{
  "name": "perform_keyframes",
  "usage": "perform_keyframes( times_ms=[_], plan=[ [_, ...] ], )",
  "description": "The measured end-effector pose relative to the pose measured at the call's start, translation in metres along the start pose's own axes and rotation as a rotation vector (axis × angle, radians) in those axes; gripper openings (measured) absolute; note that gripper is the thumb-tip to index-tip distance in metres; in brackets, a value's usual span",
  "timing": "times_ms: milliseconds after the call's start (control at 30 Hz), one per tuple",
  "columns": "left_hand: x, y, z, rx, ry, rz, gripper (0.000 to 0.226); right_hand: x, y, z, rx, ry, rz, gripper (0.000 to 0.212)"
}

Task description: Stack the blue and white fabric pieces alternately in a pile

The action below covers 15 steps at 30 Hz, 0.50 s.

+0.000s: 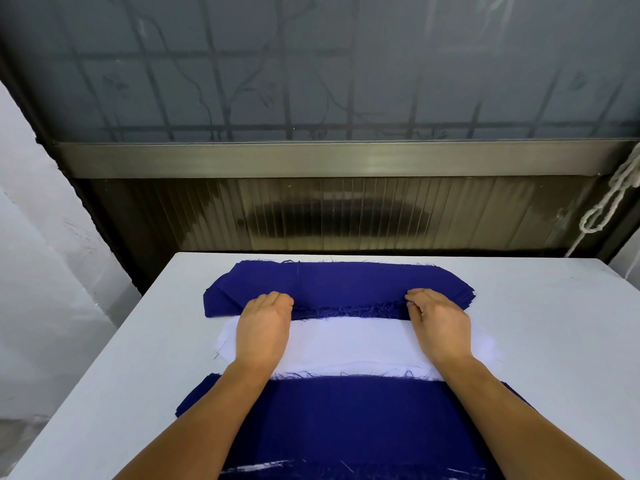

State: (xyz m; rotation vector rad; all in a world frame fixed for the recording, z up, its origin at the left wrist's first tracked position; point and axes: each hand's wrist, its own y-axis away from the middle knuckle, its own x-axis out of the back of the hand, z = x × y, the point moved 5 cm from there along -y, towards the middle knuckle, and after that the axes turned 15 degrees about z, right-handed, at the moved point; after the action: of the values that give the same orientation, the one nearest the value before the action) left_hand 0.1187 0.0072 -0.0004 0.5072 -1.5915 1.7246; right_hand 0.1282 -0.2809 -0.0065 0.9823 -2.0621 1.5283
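At a white worktop (540, 334), I am pinching the frayed near edge of the far blue fabric stack (332, 284) with both hands. My left hand (265, 327) and right hand (440, 327) are each lying over the white fabric pieces (349, 348), fingers (282, 299) curled down and clamped on the blue edge. A second blue fabric pile (346, 420) is sitting nearest me, under my forearms, touching the white pieces.
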Motion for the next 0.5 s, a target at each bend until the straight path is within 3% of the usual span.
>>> perform_keyframes(
  times_ms=[100, 200, 500],
  plan=[
    [-0.005, 0.002, -0.004, 0.029, 0.035, 0.037, 0.019, -0.002, 0.001, 0.0, 0.016, -0.029, -0.009, 0.022],
    [-0.015, 0.006, -0.007, -0.008, -0.049, -0.044, 0.041, -0.006, 0.003, -0.001, 0.047, -0.04, -0.043, 0.029],
    [-0.003, 0.0, -0.004, -0.051, 0.003, 0.058, 0.04, 0.003, 0.0, -0.004, 0.074, -0.071, 0.085, 0.01]
  ],
)
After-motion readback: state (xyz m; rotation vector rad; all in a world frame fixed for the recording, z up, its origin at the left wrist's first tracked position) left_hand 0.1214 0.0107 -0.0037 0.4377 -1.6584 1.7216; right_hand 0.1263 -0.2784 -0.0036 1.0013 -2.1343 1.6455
